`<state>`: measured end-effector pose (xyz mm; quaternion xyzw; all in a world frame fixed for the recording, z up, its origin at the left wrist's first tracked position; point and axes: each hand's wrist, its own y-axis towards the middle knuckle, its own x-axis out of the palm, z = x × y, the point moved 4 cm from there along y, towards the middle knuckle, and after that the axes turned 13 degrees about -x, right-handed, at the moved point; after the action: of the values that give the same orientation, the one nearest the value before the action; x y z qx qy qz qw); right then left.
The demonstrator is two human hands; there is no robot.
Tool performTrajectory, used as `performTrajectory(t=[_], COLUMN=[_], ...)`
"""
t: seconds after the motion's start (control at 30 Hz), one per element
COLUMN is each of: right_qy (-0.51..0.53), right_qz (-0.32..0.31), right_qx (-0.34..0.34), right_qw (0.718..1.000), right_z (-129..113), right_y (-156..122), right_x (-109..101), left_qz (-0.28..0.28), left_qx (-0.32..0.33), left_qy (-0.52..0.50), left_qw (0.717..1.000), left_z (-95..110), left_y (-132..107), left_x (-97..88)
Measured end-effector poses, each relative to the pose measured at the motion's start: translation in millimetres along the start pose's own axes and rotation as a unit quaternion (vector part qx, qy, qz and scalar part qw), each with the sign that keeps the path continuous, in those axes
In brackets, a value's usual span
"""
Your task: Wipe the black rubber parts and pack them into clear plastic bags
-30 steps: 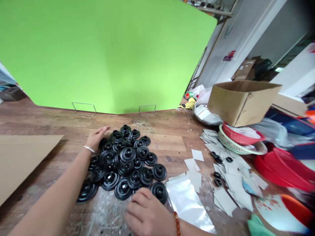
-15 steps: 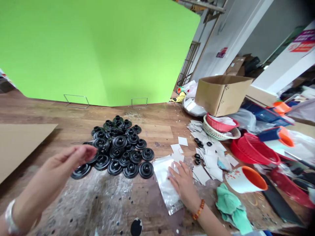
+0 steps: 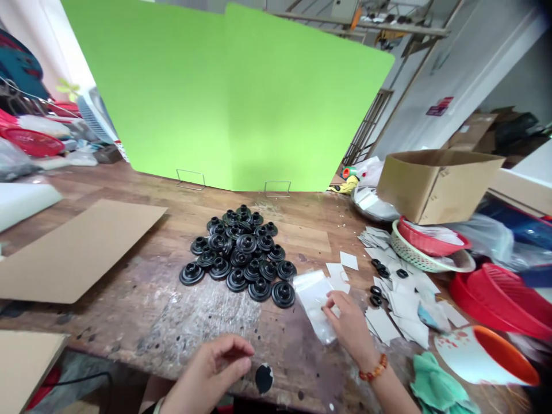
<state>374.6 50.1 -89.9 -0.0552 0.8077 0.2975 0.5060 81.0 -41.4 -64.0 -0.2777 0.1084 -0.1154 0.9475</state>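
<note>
My left hand [image 3: 215, 371] hovers over the near edge of the table, its fingers curved, thumb apart from them and nothing between. My right hand [image 3: 350, 328] is over a flat stack of clear plastic bags [image 3: 314, 293], thumb and index finger pinched together at the top bag's right side. How much of the bag is between the fingertips is partly hidden. Left of the bags lies a heap of round black stepped discs [image 3: 245, 244] with raised hubs. A few white paper squares [image 3: 348, 260] lie just beyond the bags.
Many white cards [image 3: 405, 305] and small black rings [image 3: 376, 296] are scattered at right. Behind them stand a cardboard box [image 3: 440, 184] and stacked baskets [image 3: 414, 253]. A green cloth [image 3: 440, 382] lies near an orange-lined white cup [image 3: 466, 351]. Cardboard sheet [image 3: 81, 247] is at left; green panel [image 3: 233, 103] behind.
My left hand has moved from beside the black discs down toward the near table edge. My right hand's spread fingers have drawn into a pinch at the bags. The view has swung left.
</note>
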Motion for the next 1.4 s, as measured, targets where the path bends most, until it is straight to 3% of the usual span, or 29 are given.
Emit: performTrajectory(t=[0.17,0.33,0.47,0.53,0.6,0.7,0.77,0.83,0.9,1.03,1.1,1.17,1.23,1.4], right_qy=[0.051,0.092,0.101,0.099,0.083,0.11,0.199,0.313,0.429,0.61,0.653,0.657,0.634,0.578], right_qz=[0.018,0.006,0.032,0.072,0.153,0.311,0.341,0.302,0.25,0.134,0.079,0.048,0.023,-0.034], right_qx=[0.039,0.054,0.042,0.068,0.116,0.168,0.185,0.201,0.216,0.256,0.265,0.264,0.261,0.242], right_qw=[0.998,0.994,0.993,0.99,0.978,0.929,0.9,0.878,0.841,0.738,0.705,0.704,0.727,0.779], right_z=[13.9,11.5,-3.7,-9.8,-13.1,-16.1,-17.8,-22.5,-32.4,-65.9,-83.4,-95.5,-101.9,-111.7], right_y=[1.3,4.2,2.0,-0.2,-2.0,-1.2,5.7,16.3,25.6,36.2,38.4,39.6,39.8,38.4], right_x=[-13.3,-23.8,-37.3,-49.6,-66.4,-88.5,-89.5,-78.9,-62.5,-25.9,-10.9,0.3,10.0,30.5], left_qz=[0.03,0.002,0.01,0.017,0.014,-0.014,-0.027,-0.002,0.048,0.087,0.078,0.045,0.015,0.057], left_qx=[0.068,0.23,0.268,0.262,0.265,0.264,0.24,0.203,0.174,0.154,0.132,0.084,0.024,-0.034], left_qy=[0.106,0.261,0.381,0.417,0.424,0.394,0.326,0.197,0.053,-0.078,-0.104,-0.156,-0.221,-0.251], left_qw=[0.992,0.938,0.885,0.87,0.866,0.88,0.914,0.959,0.982,0.981,0.983,0.983,0.975,0.966], left_z=[17.8,37.3,25.9,15.2,7.7,8.2,17.7,32.1,45.9,60.6,58.6,50.3,39.0,22.5], left_y=[5.8,27.4,58.6,70.0,74.1,69.2,63.0,57.6,53.3,47.0,43.8,39.2,31.9,8.9], left_x=[27.2,89.0,129.1,137.4,139.5,134.7,125.3,107.8,84.7,43.5,28.2,17.4,9.2,-12.3])
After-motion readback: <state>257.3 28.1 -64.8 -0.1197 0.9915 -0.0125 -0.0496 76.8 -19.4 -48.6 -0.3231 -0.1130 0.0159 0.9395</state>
